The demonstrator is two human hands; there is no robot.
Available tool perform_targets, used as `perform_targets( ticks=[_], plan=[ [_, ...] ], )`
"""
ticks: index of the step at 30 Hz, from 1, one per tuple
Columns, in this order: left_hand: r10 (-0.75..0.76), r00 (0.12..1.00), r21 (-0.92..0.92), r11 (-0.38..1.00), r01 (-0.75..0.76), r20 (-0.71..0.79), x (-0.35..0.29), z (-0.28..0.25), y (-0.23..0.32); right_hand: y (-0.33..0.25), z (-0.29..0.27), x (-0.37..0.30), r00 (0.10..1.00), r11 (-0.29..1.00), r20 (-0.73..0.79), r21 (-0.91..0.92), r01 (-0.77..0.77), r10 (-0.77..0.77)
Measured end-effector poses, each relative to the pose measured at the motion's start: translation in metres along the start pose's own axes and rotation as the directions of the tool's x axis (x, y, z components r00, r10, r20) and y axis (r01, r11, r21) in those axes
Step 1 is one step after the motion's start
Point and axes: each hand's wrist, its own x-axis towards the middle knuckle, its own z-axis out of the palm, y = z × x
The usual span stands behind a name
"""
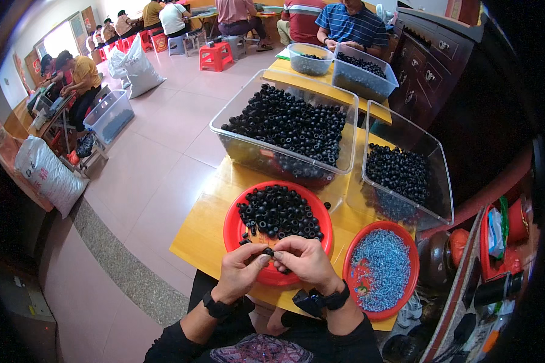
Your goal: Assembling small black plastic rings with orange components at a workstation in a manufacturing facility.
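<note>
Black piece point(268, 251) is pinched in the fingertips of my left hand point(241, 270) and right hand point(309, 261), above a red tray point(231, 227) of black rings point(278, 212) on the counter point(201, 228).

Held black piece point(269, 251) partly hidden

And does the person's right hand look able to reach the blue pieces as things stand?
Probably yes: the blue pieces lie uncovered in a red tray beside the right hand, though it is now occupied with a small black piece.
</note>
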Motion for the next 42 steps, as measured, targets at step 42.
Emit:
perform_targets(
  ticks=[42],
  plan=[
    [0.403, 0.901, 0.355, 0.829, -0.433, 0.159, 0.010, 0.004, 0.020, 0.005, 0.000, 0.001, 0.997, 0.994, -0.069, 0.110, 0.026, -0.018]
  ],
)
